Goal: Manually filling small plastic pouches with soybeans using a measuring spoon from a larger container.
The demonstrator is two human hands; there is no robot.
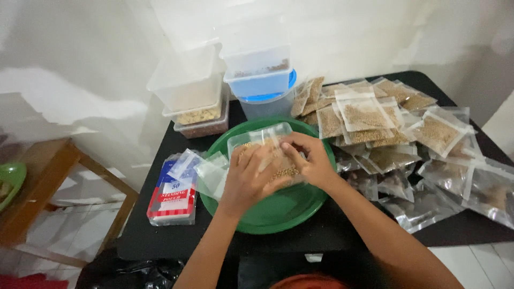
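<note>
Both hands meet over the green plate — left hand and right hand each pinch the same small clear pouch, part-filled with pale seeds, fingers clenched on its edges. The pouch is held flat and low above the plate, likely so any spilled seeds land in the dish rather than on the black counter.

Just left of the plate: a loose fan of empty clear pouches, and beside them a flat pack of pouches in red, white and blue — near the left hand.

Right of the plate, a big overlapping pile of filled pouches covers most of the counter's right half; some hold pale seeds, some darker stuff. It crowds up against the plate rim, leaving little bare surface on that side.

Further back, against the wall: stacked clear tubs with grain-like contents, and a taller stack of blue-lidded containers. Off left, a wooden table — well apart.
</note>
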